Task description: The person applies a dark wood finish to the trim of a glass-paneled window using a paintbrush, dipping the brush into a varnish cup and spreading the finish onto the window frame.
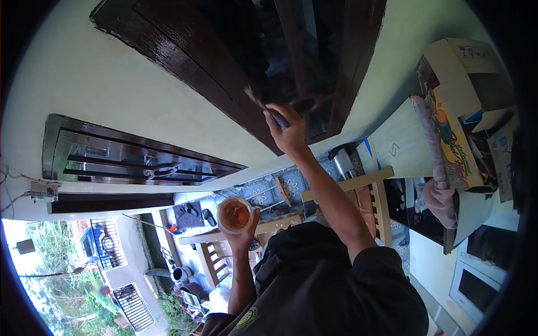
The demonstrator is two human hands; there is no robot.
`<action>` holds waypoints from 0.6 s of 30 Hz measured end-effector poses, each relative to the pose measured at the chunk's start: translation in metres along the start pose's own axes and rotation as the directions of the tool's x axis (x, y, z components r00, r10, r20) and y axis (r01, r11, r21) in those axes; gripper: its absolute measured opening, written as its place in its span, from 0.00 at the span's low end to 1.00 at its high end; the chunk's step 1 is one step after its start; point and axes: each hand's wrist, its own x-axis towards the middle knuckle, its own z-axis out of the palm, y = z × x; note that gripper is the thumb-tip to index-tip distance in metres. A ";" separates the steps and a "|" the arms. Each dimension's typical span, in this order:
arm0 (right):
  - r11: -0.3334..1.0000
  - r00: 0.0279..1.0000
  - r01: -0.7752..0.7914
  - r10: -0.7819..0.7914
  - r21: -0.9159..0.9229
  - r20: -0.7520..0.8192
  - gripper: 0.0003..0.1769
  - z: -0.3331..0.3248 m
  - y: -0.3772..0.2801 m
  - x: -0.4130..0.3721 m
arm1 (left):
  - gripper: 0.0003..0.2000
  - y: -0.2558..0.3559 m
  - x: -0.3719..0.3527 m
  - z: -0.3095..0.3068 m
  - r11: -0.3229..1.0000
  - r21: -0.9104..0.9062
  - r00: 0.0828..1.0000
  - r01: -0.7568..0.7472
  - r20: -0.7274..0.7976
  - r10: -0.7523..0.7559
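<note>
Gripping entry, nearest first.

1. Left hand [242, 238]: fingers closed from beneath around a clear plastic cup [235, 215], held upright, its open mouth showing orange-brown liquid. Position: well below the dark window frame [185, 56], apart from it.

2. Right hand [290, 134]: arm stretched out, fingers shut on the dark handle of a paintbrush [274, 115]. Long axis diagonal; handle end in the fist, bristle end pointing away from the hand to the upper left. Bristles lie against the lower edge of the window frame; contact appears made, though the tip is blurred.

3. Window frame: glossy dark brown wood, glass panes inside.

4. Pale wall [112, 95]: surrounds the window frame.

5. Louvred vent [134, 162]: dark wood, set in the wall left of and below the window frame.

6. Cardboard box [459, 73]: open, right of the window frame, well apart.
</note>
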 end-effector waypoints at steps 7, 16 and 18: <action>0.964 0.960 -0.262 0.264 -0.035 0.089 0.09 -0.070 0.003 -0.088 | 0.25 -0.004 -0.003 0.000 1.000 -0.009 1.000 0.020 -0.015 -0.020; 0.754 0.758 -0.651 0.653 0.091 0.011 0.18 -0.136 -0.055 -0.128 | 0.23 -0.005 -0.006 0.013 1.000 0.021 0.990 -0.018 0.138 0.015; 0.768 0.771 -0.636 0.637 0.078 0.013 0.18 -0.132 -0.076 -0.113 | 0.23 -0.005 -0.008 0.017 0.999 0.012 0.987 -0.031 0.157 0.029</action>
